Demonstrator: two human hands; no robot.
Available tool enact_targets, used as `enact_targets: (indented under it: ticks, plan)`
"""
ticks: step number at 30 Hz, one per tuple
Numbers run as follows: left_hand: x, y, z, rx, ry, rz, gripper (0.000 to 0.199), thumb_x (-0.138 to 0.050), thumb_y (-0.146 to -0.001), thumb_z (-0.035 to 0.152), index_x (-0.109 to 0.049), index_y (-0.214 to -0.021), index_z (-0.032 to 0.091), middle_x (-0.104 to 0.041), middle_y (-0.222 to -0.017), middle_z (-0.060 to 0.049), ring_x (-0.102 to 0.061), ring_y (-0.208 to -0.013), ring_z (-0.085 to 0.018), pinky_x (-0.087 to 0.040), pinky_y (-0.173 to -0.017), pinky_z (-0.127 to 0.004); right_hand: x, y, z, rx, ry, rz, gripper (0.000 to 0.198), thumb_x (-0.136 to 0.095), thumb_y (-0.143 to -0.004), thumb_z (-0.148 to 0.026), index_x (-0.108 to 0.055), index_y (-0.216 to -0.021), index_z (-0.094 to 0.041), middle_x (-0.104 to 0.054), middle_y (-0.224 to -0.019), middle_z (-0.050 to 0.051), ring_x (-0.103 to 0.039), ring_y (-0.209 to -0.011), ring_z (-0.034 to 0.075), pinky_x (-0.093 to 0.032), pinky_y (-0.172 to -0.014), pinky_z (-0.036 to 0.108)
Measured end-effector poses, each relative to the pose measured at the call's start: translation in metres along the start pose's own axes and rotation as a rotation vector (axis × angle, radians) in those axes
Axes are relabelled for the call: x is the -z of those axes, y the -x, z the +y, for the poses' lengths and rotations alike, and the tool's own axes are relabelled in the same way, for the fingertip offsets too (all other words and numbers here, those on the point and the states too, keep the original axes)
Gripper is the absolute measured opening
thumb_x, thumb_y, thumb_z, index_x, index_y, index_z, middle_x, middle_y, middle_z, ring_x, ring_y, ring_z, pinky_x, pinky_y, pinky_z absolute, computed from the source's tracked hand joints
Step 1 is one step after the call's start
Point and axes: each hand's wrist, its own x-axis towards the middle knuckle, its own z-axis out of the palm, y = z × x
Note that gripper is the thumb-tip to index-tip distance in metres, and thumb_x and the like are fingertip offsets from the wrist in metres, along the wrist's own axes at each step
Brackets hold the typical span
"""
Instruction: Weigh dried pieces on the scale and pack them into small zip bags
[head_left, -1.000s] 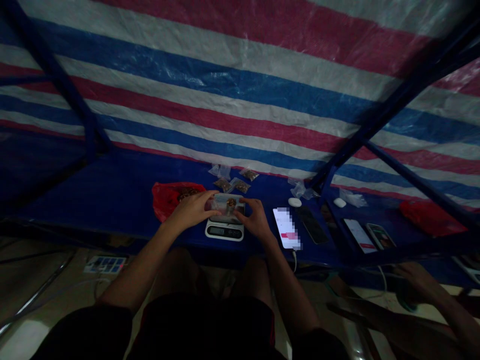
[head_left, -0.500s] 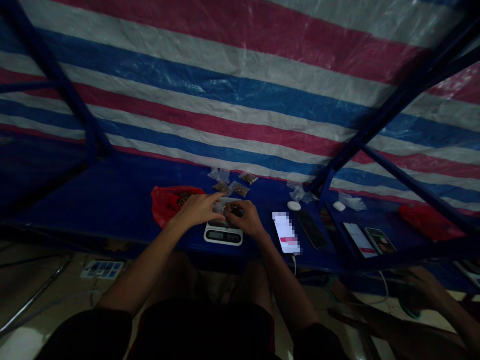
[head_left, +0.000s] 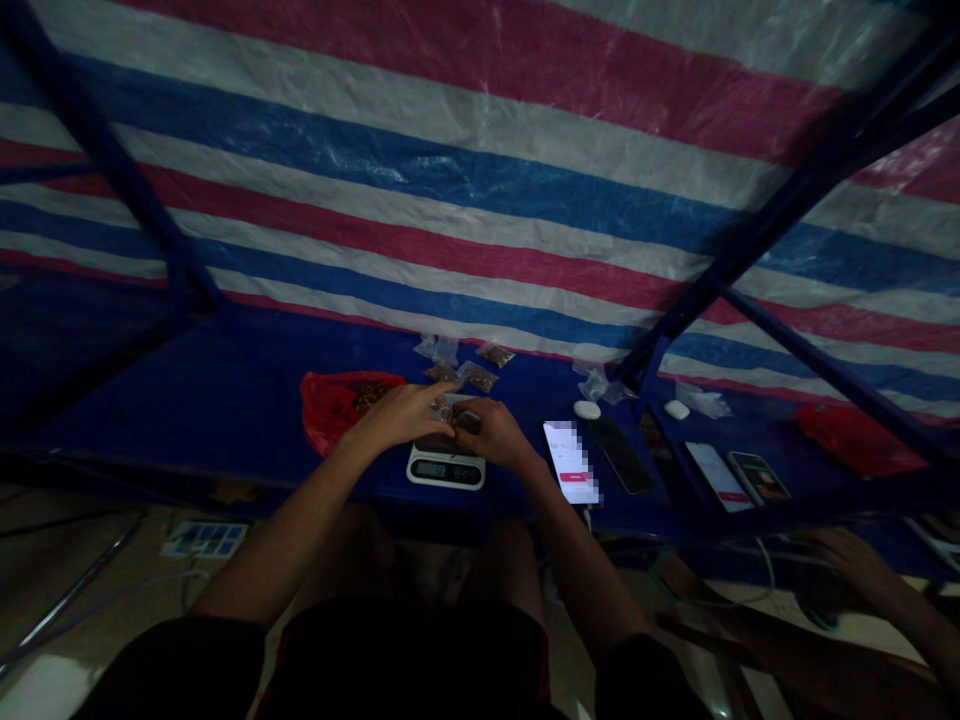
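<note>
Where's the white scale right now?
In the head view, the scale sits below centre on the blue table, under the left hand and right hand, between a red bag and a bright phone.

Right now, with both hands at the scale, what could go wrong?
A hand could disturb the weighing: the left hand and right hand are both close over the scale, so a finger brushing it might shift the reading.

A spill is possible too: the red bag lies open beside the left hand, and a bump might scatter its brown pieces.
</note>
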Motion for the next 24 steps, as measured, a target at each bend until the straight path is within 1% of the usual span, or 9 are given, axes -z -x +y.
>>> enact_targets:
  ticks: [2,5,8,10,14,17,19,22,24]
  plan:
    - [-0.001,-0.001,0.0,-0.003,-0.01,-0.012,0.076,-0.084,-0.084,0.048,-0.059,-0.153,0.027,-0.08,-0.126,-0.012,-0.077,-0.113,-0.037,-0.059,-0.098,-0.044,0.0,0.0,0.0,0.019,-0.037,-0.013,0.028,-0.079,-0.091,-0.029,-0.077,-0.118,-0.021,-0.081,-0.117,0.011,-0.075,-0.105,0.027,-0.054,-0.093,0.038]
    - [-0.003,-0.003,0.001,-0.004,0.005,-0.016,0.074,-0.083,-0.086,0.046,-0.06,-0.153,0.026,-0.079,-0.128,-0.012,-0.076,-0.115,-0.035,-0.058,-0.099,-0.042,-0.001,0.0,0.0,0.048,-0.042,-0.021,0.03,-0.077,-0.093,-0.026,-0.076,-0.122,-0.02,-0.078,-0.12,0.012,-0.073,-0.111,0.027,-0.055,-0.096,0.039]
    - [-0.007,-0.004,-0.001,-0.002,0.036,-0.016,0.073,-0.084,-0.085,0.045,-0.061,-0.152,0.026,-0.079,-0.127,-0.011,-0.077,-0.115,-0.035,-0.059,-0.099,-0.04,0.0,-0.001,0.0,0.054,-0.028,-0.038,0.027,-0.076,-0.094,-0.025,-0.078,-0.12,-0.019,-0.077,-0.114,0.013,-0.072,-0.106,0.027,-0.056,-0.093,0.039]
    - [-0.01,-0.006,-0.004,0.0,0.052,-0.012,0.073,-0.084,-0.083,0.046,-0.062,-0.151,0.029,-0.08,-0.128,-0.01,-0.077,-0.114,-0.034,-0.059,-0.099,-0.04,0.002,-0.002,0.0,0.047,-0.038,-0.046,0.026,-0.077,-0.092,-0.022,-0.079,-0.118,-0.019,-0.076,-0.112,0.012,-0.071,-0.102,0.026,-0.056,-0.091,0.038]
    - [-0.015,-0.007,-0.008,-0.004,0.056,-0.002,0.075,-0.085,-0.082,0.048,-0.062,-0.15,0.029,-0.079,-0.129,-0.01,-0.076,-0.117,-0.035,-0.058,-0.1,-0.042,0.008,-0.005,-0.001,-0.02,-0.121,-0.048,0.034,-0.081,-0.084,-0.014,-0.077,-0.117,-0.02,-0.078,-0.112,0.009,-0.072,-0.101,0.024,-0.056,-0.091,0.037]
    - [-0.015,-0.007,-0.008,0.013,0.045,0.008,0.078,-0.086,-0.08,0.052,-0.062,-0.151,0.029,-0.08,-0.127,-0.01,-0.076,-0.115,-0.035,-0.058,-0.099,-0.041,0.013,-0.008,-0.002,-0.08,-0.169,-0.061,0.024,-0.08,-0.086,-0.015,-0.075,-0.109,-0.018,-0.079,-0.106,0.008,-0.074,-0.096,0.023,-0.057,-0.087,0.036]
    - [-0.014,-0.006,-0.008,0.025,0.067,0.02,0.079,-0.087,-0.079,0.052,-0.061,-0.151,0.029,-0.08,-0.127,-0.01,-0.076,-0.115,-0.034,-0.058,-0.098,-0.041,0.017,-0.01,-0.002,-0.045,-0.15,-0.059,0.023,-0.079,-0.087,-0.015,-0.076,-0.109,-0.018,-0.079,-0.106,0.008,-0.074,-0.098,0.024,-0.057,-0.089,0.037]
    - [-0.015,-0.006,-0.008,0.027,0.141,0.045,0.079,-0.087,-0.079,0.05,-0.061,-0.15,0.027,-0.08,-0.127,-0.01,-0.076,-0.116,-0.034,-0.058,-0.098,-0.04,0.021,-0.015,-0.003,0.064,-0.112,-0.046,0.026,-0.078,-0.087,-0.013,-0.078,-0.113,-0.019,-0.079,-0.112,0.01,-0.073,-0.105,0.025,-0.055,-0.097,0.04]
    - [-0.016,-0.005,-0.009,0.035,0.192,0.062,0.079,-0.087,-0.079,0.049,-0.062,-0.149,0.026,-0.08,-0.126,-0.01,-0.076,-0.115,-0.033,-0.058,-0.097,-0.04,0.022,-0.017,-0.005,0.107,-0.102,-0.046,0.027,-0.078,-0.088,-0.013,-0.079,-0.114,-0.02,-0.079,-0.114,0.01,-0.073,-0.108,0.026,-0.055,-0.098,0.041]
